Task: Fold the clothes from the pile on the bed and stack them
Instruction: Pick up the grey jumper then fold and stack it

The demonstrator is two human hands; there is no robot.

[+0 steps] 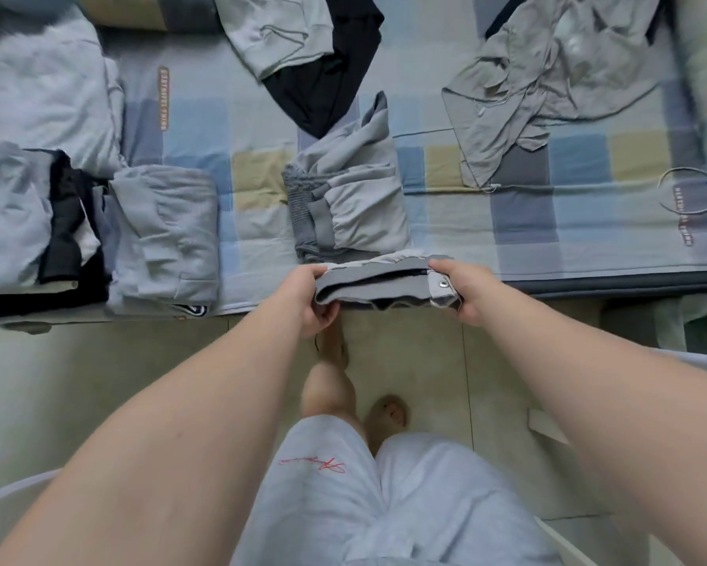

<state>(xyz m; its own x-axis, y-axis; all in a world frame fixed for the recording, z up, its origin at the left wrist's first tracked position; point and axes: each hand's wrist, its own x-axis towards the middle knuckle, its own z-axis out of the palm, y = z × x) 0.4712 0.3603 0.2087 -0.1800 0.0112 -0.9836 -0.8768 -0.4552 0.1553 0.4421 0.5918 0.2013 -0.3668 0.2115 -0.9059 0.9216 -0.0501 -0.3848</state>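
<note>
A grey garment with a waistband and a metal snap [380, 281] is stretched between my hands at the bed's near edge. My left hand [309, 298] grips its left end and my right hand [462, 292] grips its right end by the snap. The rest of the same garment [351, 194] lies bunched on the checked bedsheet [257, 189] just beyond. Folded clothes sit in a stack at the left: a light grey piece [168, 234] and a black and grey pile [37, 230]. Unfolded clothes lie further back: a grey shirt [547, 83] and a grey and black heap [315, 55].
A cord loop [694, 189] lies on the sheet at the right. A large pale garment [37, 91] rests at the back left. Below the bed edge is tiled floor [417, 361], with my legs in light shorts and bare feet.
</note>
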